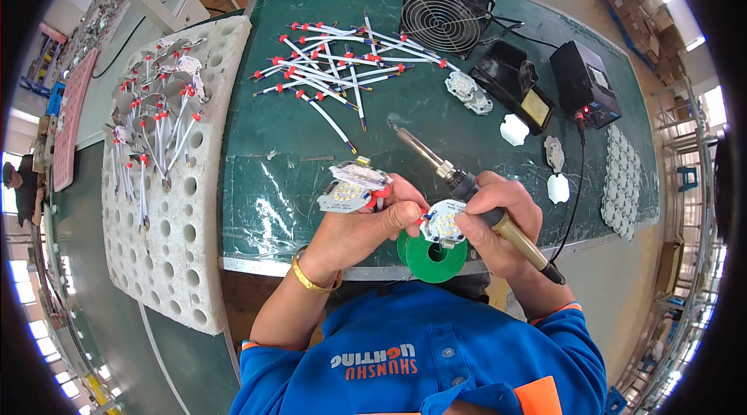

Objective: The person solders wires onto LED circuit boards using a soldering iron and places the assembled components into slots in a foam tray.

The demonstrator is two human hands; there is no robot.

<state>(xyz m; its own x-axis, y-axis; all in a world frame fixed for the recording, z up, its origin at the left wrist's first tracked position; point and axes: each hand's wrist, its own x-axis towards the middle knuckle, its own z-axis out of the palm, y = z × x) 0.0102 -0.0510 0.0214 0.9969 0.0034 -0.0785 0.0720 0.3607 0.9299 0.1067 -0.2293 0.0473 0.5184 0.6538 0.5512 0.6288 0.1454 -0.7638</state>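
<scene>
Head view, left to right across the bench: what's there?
White foam tray with wired boards → loose red-tipped white wires → black fan → black soldering iron stand → black power box → stacked white round boards.

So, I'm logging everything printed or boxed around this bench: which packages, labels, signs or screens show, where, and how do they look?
Cardboard boxes: stacked on the floor at top right, brown, blocky.
Label: on the front of the black stand right of the fan, small yellowish rectangle.
Chest lettering: on the person's blue shirt at the bottom edge, orange and white.
No screen shows clearly.
</scene>
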